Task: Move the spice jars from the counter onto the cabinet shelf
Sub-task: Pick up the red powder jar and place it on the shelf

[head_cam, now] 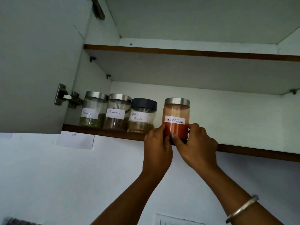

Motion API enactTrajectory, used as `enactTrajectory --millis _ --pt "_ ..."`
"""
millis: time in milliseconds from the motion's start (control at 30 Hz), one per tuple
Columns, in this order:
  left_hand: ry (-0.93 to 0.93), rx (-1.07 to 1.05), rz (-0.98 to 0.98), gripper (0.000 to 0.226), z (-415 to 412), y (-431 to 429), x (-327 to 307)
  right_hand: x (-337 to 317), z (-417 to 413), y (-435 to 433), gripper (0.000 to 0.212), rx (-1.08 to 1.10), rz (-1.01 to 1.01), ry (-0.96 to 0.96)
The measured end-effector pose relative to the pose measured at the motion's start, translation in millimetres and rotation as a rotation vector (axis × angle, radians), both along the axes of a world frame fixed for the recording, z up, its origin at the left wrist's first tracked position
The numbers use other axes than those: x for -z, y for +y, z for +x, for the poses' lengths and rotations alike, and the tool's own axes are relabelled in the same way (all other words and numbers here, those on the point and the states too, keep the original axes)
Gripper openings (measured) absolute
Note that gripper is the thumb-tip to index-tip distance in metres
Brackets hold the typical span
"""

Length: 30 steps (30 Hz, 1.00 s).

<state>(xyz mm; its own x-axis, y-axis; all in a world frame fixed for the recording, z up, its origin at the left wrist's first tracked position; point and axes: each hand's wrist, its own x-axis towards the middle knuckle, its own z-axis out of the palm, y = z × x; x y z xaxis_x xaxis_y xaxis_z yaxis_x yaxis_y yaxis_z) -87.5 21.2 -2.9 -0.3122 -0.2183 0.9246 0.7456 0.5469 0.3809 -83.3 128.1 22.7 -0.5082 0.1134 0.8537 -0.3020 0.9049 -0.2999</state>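
Bangled right hand and left hand grip the chilli jar by its base, centre frame, at the front edge of the shelf (three jars stand left of it). Risk: released while overhanging, it could tip off.

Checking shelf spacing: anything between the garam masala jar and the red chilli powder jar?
Nothing stands there. Head view: the gap between garam masala jar and red chilli powder jar is bare, bar the left hand gripping the latter.
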Motion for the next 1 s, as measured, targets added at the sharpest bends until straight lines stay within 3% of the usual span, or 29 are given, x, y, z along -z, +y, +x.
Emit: enactTrajectory --millis 367,600,767,1000 --pt "-0.098 -0.195 -0.176 0.057 -1 5 15 2 0 -5 0.056 0.082 0.093 -0.040" --pt "-0.214 -0.282 -0.280 0.066 10 0 11 0 9 4 0.048 -0.002 0.199 -0.142" --pt "-0.311 -0.148 -0.417 0.083 31 -6 12 9 24 3 0.060 -0.088 0.212 -0.146" --pt "-0.472 -0.037 -0.724 0.099 68 -1 37 55 68 11 0.076 -0.084 0.252 -0.359"
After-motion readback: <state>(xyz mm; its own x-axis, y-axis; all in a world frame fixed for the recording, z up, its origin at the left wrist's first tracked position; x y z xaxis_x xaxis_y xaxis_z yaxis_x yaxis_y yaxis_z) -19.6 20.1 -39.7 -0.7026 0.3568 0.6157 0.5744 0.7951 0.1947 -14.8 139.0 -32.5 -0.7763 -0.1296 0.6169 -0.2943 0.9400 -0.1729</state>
